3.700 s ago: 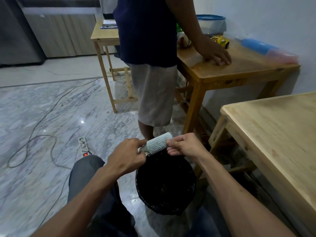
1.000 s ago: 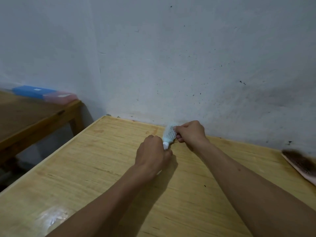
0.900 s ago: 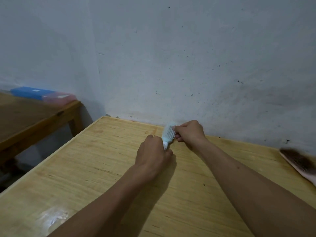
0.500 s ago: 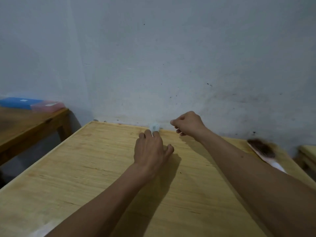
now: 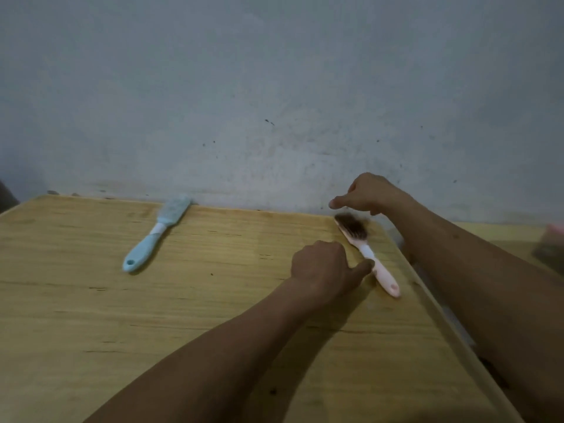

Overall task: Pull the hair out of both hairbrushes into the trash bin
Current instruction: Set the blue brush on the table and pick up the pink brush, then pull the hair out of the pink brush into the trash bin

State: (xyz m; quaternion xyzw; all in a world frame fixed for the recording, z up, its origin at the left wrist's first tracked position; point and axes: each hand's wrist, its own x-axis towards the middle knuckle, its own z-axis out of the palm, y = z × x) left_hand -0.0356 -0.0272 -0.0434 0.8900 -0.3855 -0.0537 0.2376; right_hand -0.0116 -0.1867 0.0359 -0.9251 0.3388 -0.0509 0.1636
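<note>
Here the left hand (image 5: pixel 320 267) is curled up loosely, and its thumb reaches out to touch the handle of the pink hairbrush (image 5: pixel 367 254). It does not grip the brush yet; the fingers are just folded in. The right hand (image 5: pixel 366 193) hangs above the head of that same brush, close to it, with its fingers bent and one finger poking out to the left. It holds nothing. The pink hairbrush lies flat on the wooden table (image 5: pixel 152 315), near the table's right edge, with its head toward the wall (image 5: pixel 274 87). A thick clump of dark hair (image 5: pixel 351 225) fills its bristles. Well apart from it, on the left, the blue hairbrush (image 5: pixel 157 235) lies flat on the table too, its head almost touching the wall. Its bristles look pale and clean. No hand is near it. The picture is a bit blurry around the hands.
</note>
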